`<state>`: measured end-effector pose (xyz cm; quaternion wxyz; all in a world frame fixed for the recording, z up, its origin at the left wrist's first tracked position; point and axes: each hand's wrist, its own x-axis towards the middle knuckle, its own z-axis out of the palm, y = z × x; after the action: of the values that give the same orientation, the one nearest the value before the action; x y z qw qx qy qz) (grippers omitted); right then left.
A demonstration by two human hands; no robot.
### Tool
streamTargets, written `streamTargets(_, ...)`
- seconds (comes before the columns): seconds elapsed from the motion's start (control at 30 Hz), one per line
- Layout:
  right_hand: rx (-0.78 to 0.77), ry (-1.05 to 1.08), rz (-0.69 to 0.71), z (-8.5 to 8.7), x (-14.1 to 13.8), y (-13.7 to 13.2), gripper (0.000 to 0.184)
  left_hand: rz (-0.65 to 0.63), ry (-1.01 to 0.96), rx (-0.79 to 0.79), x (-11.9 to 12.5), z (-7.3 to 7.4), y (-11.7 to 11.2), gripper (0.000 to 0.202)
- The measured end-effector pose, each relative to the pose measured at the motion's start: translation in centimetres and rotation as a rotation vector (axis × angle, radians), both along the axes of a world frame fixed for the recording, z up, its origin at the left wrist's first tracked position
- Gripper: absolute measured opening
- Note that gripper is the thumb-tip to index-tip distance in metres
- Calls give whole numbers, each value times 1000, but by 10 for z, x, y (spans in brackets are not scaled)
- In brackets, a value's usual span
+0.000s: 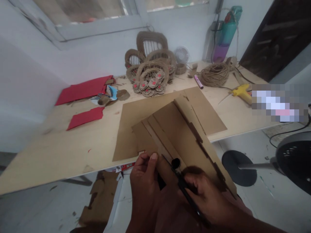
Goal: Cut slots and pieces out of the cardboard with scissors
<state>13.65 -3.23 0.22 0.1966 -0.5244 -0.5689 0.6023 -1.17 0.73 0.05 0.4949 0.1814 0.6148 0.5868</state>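
Observation:
A folded piece of brown cardboard [170, 119] slants from the table down toward my lap. My left hand [145, 171] pinches its near left edge between thumb and fingers. In my right hand [204, 191] is a black tool that looks like scissors [183, 186], its long handle running back under the palm. The tool's front end meets the cardboard just right of my left thumb; the blades are mostly hidden. Beneath the folded piece, a flat cardboard sheet [128, 129] lies on the table.
Woven rope baskets with paper flowers [153, 74] stand at the back of the wooden table [60, 155]. Red sheets [85, 90] lie left. A rope coil [215, 74], a purple marker [198, 82] and a yellow glue gun [241, 92] are right. A black fan [293, 161] stands beside the table.

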Motion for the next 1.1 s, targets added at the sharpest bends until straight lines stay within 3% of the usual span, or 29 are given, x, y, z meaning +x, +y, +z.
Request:
streamTargets(0.2, 27, -131, 13, 14, 4, 1, 23, -46, 18, 12, -1, 0, -2, 26)
streamTargets(0.37, -80, -276, 77, 37, 9, 6, 27, -37, 29, -2, 1, 3, -3, 22)
streamTargets(0.5, -129, -329, 133, 43, 10, 9, 23, -71, 23, -17, 0, 2, -3, 23)
streamTargets(0.67, -80, -346, 166, 38, 10, 9, 22, -12, 113, 6, -3, -1, 3, 25)
streamTargets(0.8, -17, -330, 140, 20, 6, 3, 27, -28, 185, 34, -5, -2, 8, 27)
streamTargets(0.93, 35, -287, 110, 0, 4, -4, 30, 7, 140, 34, -4, -2, 10, 28)
streamTargets(1.1, 7, -204, 120, -1, 7, -7, 28, 66, 57, 42, -3, -4, 10, 27)
